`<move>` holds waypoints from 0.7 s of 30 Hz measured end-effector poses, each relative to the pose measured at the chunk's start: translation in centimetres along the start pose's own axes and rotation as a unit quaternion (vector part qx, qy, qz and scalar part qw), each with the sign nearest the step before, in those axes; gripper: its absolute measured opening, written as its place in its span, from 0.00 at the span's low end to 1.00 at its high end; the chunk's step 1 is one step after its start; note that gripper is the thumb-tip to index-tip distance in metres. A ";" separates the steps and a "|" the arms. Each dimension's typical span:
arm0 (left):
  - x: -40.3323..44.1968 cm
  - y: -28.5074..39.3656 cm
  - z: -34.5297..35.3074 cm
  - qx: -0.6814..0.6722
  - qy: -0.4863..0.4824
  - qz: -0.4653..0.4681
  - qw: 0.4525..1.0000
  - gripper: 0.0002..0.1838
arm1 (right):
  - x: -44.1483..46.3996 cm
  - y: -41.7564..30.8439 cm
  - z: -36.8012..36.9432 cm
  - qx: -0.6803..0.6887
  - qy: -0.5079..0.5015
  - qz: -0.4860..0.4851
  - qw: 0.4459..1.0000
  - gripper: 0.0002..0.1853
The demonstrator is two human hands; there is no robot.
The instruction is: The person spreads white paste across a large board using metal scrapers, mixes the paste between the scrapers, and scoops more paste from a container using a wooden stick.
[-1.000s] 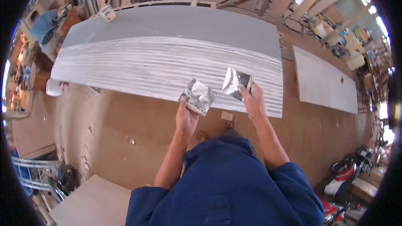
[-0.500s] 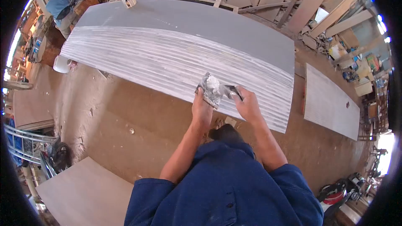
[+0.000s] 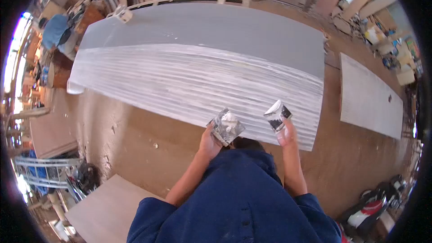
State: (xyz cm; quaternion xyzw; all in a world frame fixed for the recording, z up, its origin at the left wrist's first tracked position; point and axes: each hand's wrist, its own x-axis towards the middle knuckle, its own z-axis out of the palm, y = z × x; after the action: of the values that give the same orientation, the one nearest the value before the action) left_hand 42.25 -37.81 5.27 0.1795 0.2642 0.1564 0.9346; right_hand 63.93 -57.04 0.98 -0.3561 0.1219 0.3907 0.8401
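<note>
My left hand (image 3: pixel 208 144) grips a square, smeared putty board (image 3: pixel 219 128) from its left side, with a lump of white putty (image 3: pixel 230 120) on top. To its right, my right hand (image 3: pixel 288 135) is closed on a wide putty knife (image 3: pixel 277 116) whose blade carries white putty along its far edge. The two tools are apart, both over the near edge of a large grey panel (image 3: pixel 216 22). White ridged streaks (image 3: pixel 180 81) cover the near part of that panel, while its far part is plain grey.
A white tub (image 3: pixel 122 14) stands at the panel's far left corner, and a white bucket (image 3: pixel 75 87) by its left end. Another pale panel (image 3: pixel 371 96) lies to the right. A person in blue (image 3: pixel 57 33) bends at the far left. A board (image 3: pixel 110 209) lies at lower left.
The putty knife has left the board and moved right, its blade now turned away from me. Both hands have come lower in view, and the view itself has shifted slightly.
</note>
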 end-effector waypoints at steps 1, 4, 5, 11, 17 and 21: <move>0.3 -0.1 0.2 0.001 0.003 -0.003 1.000 0.29 | -0.5 -0.5 -0.2 -0.009 -0.012 -0.010 1.000 0.25; 1.0 0.4 0.7 0.022 0.042 -0.025 0.999 0.28 | 1.7 0.6 -3.3 -0.049 0.069 -0.041 0.996 0.23; 1.6 0.6 0.8 0.037 0.076 -0.028 0.996 0.28 | 2.1 0.1 -3.6 -0.085 0.133 -0.047 0.986 0.21; 3.1 1.8 2.2 0.050 0.042 -0.030 0.997 0.26 | 2.5 -4.4 -3.0 -0.278 0.321 -0.250 0.870 0.18; 3.9 2.0 0.6 0.053 0.062 -0.018 0.996 0.24 | 5.9 -8.4 -8.3 -0.706 0.219 -0.367 0.565 0.19; 3.5 2.1 0.8 0.065 0.104 -0.024 0.992 0.25 | 7.9 -9.4 -10.2 -0.835 0.135 -0.348 0.405 0.25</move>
State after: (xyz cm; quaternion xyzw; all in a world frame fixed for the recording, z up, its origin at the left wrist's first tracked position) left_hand 45.10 -34.78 5.33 0.2159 0.3742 0.1339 0.8919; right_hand 76.88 -63.74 -5.37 -0.9407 -0.2868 -0.0806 0.1625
